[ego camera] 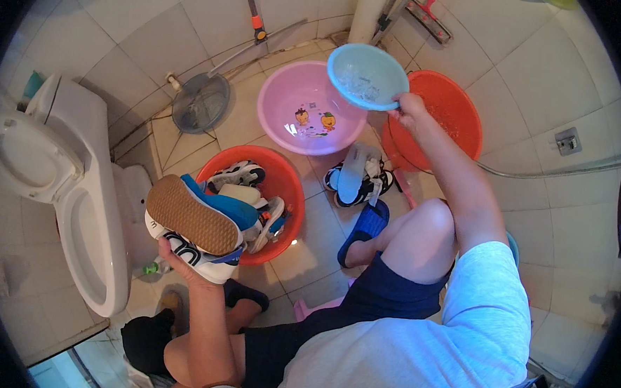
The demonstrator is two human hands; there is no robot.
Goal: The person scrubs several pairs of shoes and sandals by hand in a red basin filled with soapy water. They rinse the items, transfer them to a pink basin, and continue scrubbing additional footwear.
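Note:
My left hand (180, 263) grips a white sneaker (193, 217) with its brown rubber sole turned up; a blue insole (229, 208) lies against it. Just right of the sneaker, an orange-red basin (294, 214) holds several shoes. With my right hand (412, 111) I hold the rim of a light blue plastic basin (368, 73) with some water in it. It is over the right edge of a pink basin (278, 110) with cartoon prints. A red bucket (459, 112) containing water stands behind my right hand. Black-and-white sandals (360, 191) with pale insoles on top lie on the floor between the basins and my knee.
At the left is a white toilet (91, 198) with its lid raised. A grey round basin (201, 104) sits by the wall, near a mop pole (254, 17). A squeegee (429, 21) leans on the wall. A hose (543, 176) crosses at right; a pink brush handle (405, 188) lies by the sandals.

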